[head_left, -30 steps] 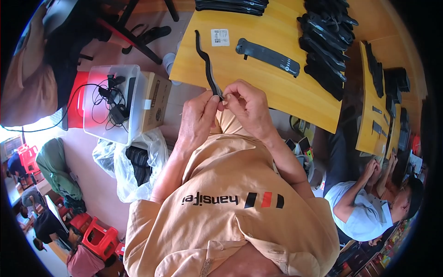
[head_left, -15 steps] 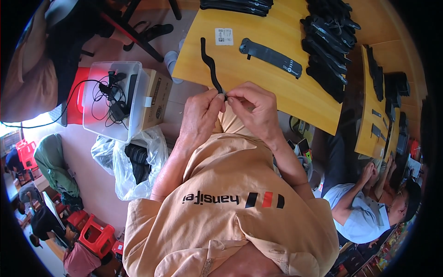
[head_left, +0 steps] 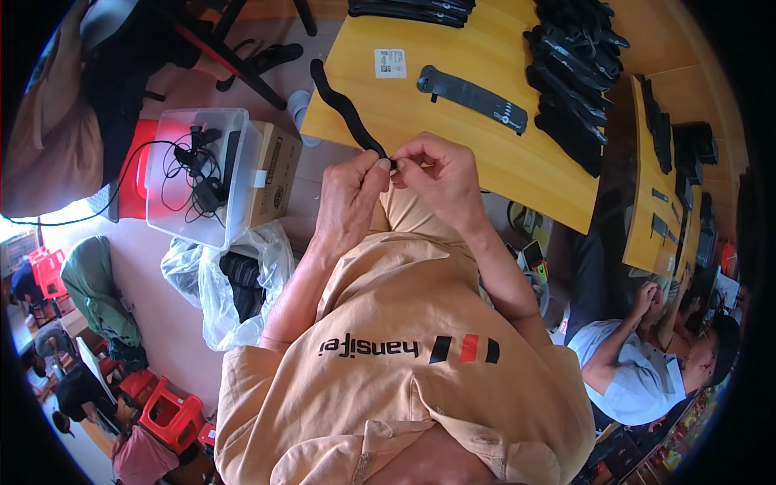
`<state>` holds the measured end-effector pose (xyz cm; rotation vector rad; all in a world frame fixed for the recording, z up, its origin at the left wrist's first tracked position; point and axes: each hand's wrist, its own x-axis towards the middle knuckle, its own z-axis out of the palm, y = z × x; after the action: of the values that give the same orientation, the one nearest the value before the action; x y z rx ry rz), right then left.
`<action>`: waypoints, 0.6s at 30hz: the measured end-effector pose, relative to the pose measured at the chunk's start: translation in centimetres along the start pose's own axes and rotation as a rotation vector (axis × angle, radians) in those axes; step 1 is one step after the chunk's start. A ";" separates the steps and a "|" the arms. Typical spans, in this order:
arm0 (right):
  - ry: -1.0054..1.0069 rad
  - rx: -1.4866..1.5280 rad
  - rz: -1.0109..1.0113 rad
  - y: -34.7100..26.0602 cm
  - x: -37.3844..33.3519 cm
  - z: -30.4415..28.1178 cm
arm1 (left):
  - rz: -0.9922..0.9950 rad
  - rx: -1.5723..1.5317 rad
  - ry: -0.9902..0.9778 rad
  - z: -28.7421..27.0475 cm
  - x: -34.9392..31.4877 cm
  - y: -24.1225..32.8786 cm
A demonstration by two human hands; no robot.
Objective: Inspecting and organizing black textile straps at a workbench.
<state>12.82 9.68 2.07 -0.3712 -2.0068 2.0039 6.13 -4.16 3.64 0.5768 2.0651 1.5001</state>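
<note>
A long black strap is pinched at its near end between my two hands, above my lap at the table's front edge. My left hand is closed on it, thumb and fingers pressed together. Against the same end, my right hand pinches with thumb and forefinger. The strap's free part curves away to the far left over the yellow table. Beyond my right hand, a flat black strap-like piece with pale marks lies on the table. The small detail between my fingertips is hidden.
Black straps are piled on the table's right, with a black stack at the far edge. A white label lies on the tabletop. Left stand a clear bin with cables, a cardboard box and a plastic bag. A co-worker sits right.
The strap's free end has swung left and its flat side shows more widely. My right hand has shifted slightly left and up; both hands keep their pinch.
</note>
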 end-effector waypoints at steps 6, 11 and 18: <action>0.039 -0.546 -0.392 -1.5 -0.3 0.5 | 0.054 -0.031 0.028 0.2 0.0 -0.2; -0.088 -0.841 -0.462 -2.4 -0.4 -0.2 | 0.157 0.088 0.009 0.1 -0.1 -0.1; -0.165 -0.688 -0.447 -2.5 -0.2 -0.1 | 0.147 -0.027 -0.124 -1.2 0.0 0.2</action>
<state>13.08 9.69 4.53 0.1192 -2.5589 1.0780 5.40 -5.01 4.18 0.8057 1.9410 1.5310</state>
